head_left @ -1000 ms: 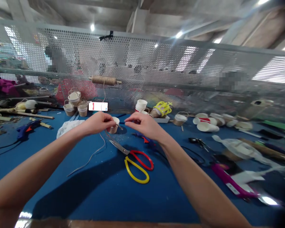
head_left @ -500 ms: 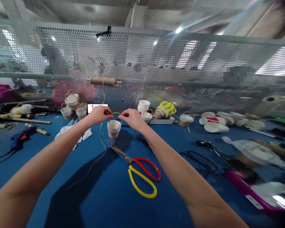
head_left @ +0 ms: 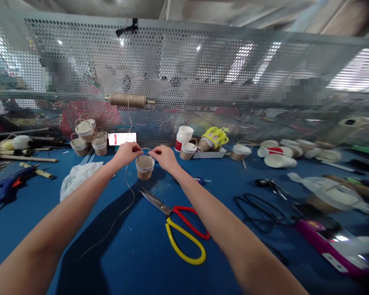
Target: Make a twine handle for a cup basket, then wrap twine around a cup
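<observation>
A small paper cup [head_left: 144, 174] wrapped in brown cloth with a white rim stands upright on the blue table. Above its rim, a short arched piece of twine [head_left: 145, 148] runs between my hands. My left hand [head_left: 128, 155] pinches one end at the cup's left side. My right hand [head_left: 166, 158] pinches the other end at the right side. Whether the twine ends touch the cup is hard to make out. Large scissors [head_left: 167, 210] with one red and one yellow handle lie slightly open, nearer to me.
A twine roll [head_left: 127, 100] hangs on the perforated metal screen, its loose strand trailing down past my left hand. Handled cups [head_left: 85, 130] and a lit phone [head_left: 122, 139] stand behind. Glue guns [head_left: 14, 184], a white cloth [head_left: 76, 178], stacked cups [head_left: 184, 135] and a purple device [head_left: 322, 246] lie around.
First my left hand was at the cup with the twine and my right hand was apart with fingers spread. Now both hands pinch the arched twine over the cup. The view has shifted slightly.
</observation>
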Tool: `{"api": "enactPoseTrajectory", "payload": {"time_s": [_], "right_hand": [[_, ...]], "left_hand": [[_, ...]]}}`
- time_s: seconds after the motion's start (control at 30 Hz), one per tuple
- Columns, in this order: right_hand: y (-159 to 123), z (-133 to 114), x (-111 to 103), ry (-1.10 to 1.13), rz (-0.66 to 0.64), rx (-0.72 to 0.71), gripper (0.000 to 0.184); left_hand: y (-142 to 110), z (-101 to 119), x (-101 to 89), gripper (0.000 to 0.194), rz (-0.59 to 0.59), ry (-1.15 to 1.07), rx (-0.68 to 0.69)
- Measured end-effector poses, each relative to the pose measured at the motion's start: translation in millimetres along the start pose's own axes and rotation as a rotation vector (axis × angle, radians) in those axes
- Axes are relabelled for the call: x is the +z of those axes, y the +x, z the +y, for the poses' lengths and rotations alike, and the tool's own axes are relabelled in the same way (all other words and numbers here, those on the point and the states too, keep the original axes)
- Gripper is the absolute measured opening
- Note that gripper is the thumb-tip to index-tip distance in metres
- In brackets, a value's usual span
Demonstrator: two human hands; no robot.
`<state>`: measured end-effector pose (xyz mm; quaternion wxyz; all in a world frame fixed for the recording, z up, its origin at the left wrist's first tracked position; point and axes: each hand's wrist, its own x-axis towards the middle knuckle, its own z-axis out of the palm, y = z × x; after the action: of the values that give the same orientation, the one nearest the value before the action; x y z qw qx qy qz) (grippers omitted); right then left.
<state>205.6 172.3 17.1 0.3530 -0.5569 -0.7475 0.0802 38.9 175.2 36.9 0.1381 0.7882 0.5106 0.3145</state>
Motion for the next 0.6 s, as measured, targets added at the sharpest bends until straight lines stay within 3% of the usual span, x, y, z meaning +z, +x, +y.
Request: {"api": "enactPoseTrajectory", "payload": {"time_s": [0.6], "right_hand": [[-4.1, 2.8, 0.0, -0.063, -0.064, -0.083, 0.012]], "left_hand": [[-5.7, -4.5, 5.1, 0.008, -0.050, -0.054, 0.025]]}}
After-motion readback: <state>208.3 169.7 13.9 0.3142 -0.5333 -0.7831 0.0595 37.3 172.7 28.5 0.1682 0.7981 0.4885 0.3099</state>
